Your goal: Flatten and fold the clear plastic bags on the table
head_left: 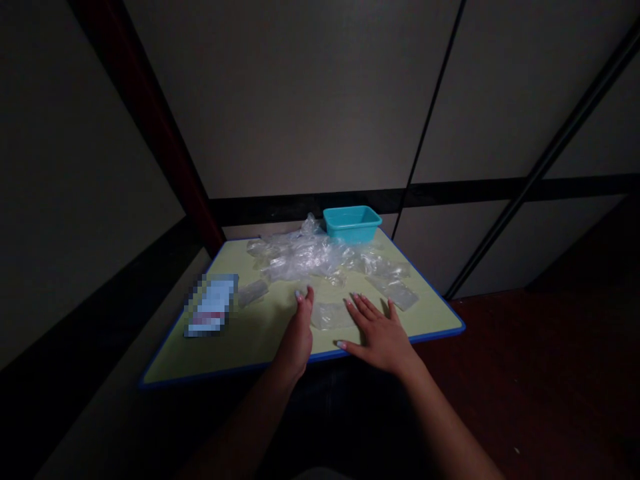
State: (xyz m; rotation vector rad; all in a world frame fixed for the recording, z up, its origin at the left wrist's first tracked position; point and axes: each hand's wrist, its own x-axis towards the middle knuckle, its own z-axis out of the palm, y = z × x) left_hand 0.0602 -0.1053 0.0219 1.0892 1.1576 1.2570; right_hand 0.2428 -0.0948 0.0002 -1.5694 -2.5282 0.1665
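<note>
A small clear plastic bag (331, 316) lies flat near the front edge of the table. My right hand (383, 333) rests palm down with its fingers spread, the fingertips at the bag's right end. At the bag's left end my left hand (297, 333) stands on its side, thumb up and fingers stretched out, with nothing visible in it. Beyond both hands spreads a loose heap of crumpled clear plastic bags (305, 257). Another flat clear bag (397, 292) lies just past my right fingers, and a folded one (253, 293) is off to the left.
The yellow-green table (235, 353) has a blue rim and stands against wall panels. A turquoise plastic basket (353, 230) sits at the back right. On the left lies a pale flat item (215, 305), blurred by pixelation. Dark red floor (525, 373) shows at right.
</note>
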